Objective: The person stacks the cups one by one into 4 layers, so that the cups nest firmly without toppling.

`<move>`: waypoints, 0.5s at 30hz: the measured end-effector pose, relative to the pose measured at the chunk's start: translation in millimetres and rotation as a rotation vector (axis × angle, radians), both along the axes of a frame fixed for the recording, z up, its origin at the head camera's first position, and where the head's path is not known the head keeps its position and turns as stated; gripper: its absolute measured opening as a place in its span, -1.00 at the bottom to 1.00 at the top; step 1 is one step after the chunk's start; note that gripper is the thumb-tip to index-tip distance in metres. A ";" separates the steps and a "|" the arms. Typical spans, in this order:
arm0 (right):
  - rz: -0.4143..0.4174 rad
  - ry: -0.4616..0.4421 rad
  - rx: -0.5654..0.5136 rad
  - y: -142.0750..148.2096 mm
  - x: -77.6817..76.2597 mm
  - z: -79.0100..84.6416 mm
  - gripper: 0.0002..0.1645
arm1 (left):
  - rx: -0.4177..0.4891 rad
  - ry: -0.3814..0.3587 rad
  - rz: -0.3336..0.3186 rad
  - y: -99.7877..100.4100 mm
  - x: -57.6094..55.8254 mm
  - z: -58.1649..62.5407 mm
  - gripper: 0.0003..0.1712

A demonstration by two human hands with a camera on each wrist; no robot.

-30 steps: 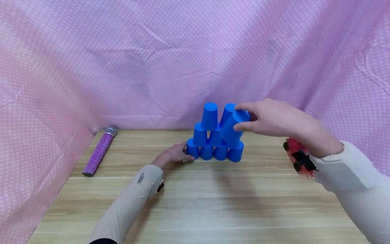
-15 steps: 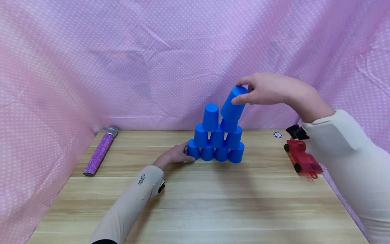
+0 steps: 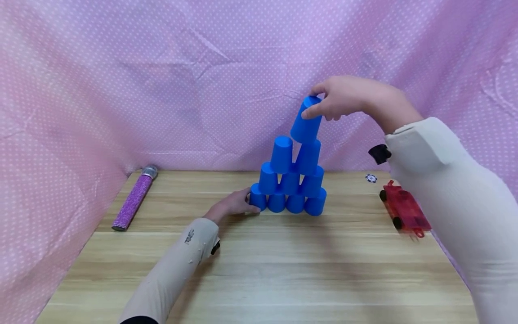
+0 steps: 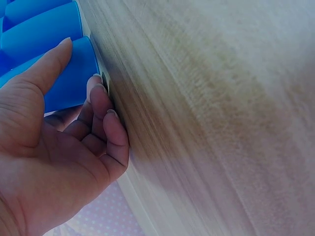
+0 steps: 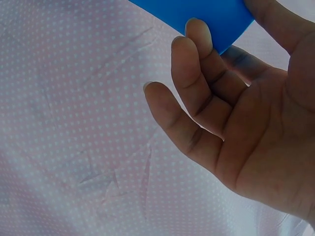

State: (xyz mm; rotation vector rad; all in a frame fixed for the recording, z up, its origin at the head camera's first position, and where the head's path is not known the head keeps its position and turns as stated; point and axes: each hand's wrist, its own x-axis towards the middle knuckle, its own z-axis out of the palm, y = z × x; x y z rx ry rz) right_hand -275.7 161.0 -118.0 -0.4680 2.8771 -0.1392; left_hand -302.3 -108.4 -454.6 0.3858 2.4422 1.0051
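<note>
Blue cups stand upside down in a stepped stack at the table's far side: a bottom row of several, three above, then two. With thumb and fingers, my right hand (image 3: 344,96) holds another blue cup (image 3: 302,128) by its upper end. This cup tilts, its lower rim just above the third-tier right cup (image 3: 309,157) in the head view. In the right wrist view, only part of the held cup (image 5: 206,17) shows. Down at the table, my left hand (image 3: 232,204) grips the leftmost bottom cup (image 4: 74,81), thumb on one side and fingers curled around the other.
A purple glittery microphone (image 3: 133,200) lies at the left of the wooden table (image 3: 259,270). To the right are a red toy car (image 3: 404,209), partly behind the right sleeve, and a poker chip (image 3: 371,178). Pink dotted cloth (image 3: 202,90) hangs behind.
My right hand has lifted the held cup from beside the third tier to above it, moving slightly left at the end. My left hand has stayed at the bottom cup.
</note>
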 end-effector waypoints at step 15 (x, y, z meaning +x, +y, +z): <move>0.009 -0.035 0.036 -15.9 -13.6 -5.4 -0.01 | -0.033 0.008 0.019 3.4 1.0 -0.2 -0.23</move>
